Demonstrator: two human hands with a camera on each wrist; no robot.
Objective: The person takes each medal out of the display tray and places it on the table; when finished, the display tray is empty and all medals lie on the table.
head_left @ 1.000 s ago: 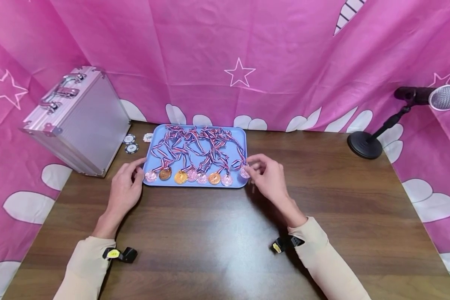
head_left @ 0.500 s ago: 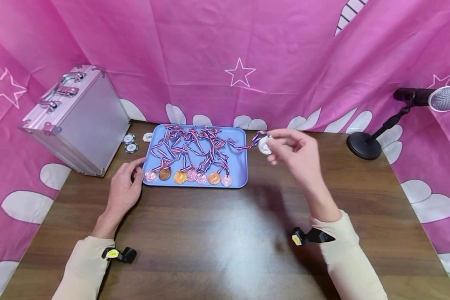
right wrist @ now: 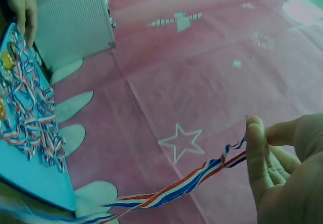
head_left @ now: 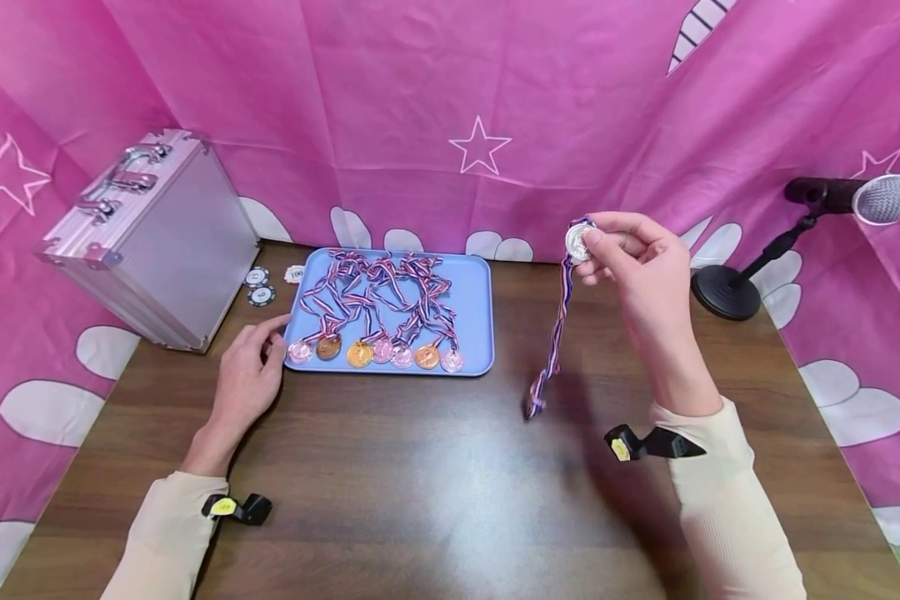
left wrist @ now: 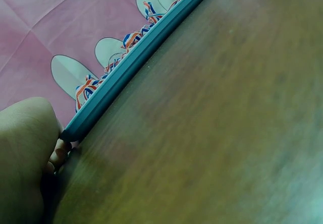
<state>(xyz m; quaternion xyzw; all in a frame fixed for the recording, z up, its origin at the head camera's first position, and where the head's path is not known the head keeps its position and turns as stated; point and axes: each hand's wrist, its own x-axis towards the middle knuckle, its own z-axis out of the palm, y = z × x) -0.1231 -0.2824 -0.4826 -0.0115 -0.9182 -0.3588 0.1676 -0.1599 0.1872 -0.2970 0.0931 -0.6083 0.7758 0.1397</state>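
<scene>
Between thumb and fingers, my right hand [head_left: 648, 275] pinches a silver medal [head_left: 577, 242], raised to the right of the blue tray [head_left: 474, 317]. Its red, white and blue ribbon [head_left: 558, 329] hangs down over the table and stretches across the right wrist view. My left hand [head_left: 246, 371] rests at the tray's left edge, fingertips right at the rim with fingers loosely bent. On the tray several medals, such as a gold medal [head_left: 360, 354] and a bronze medal [head_left: 329, 347], lie in a row along the near side, their ribbons [head_left: 390, 283] bunched behind them.
A silver case [head_left: 165, 242] stands at the back left, with a few poker chips [head_left: 262, 296] beside it. A microphone [head_left: 832, 200] on a black stand [head_left: 726, 292] is at the back right. A pink curtain [head_left: 390, 125] hangs behind the wooden table [head_left: 390, 475].
My right hand has lifted the silver medal off the tray's right end and carried it up and to the right, ribbon trailing clear of the tray. The left hand has stayed in place.
</scene>
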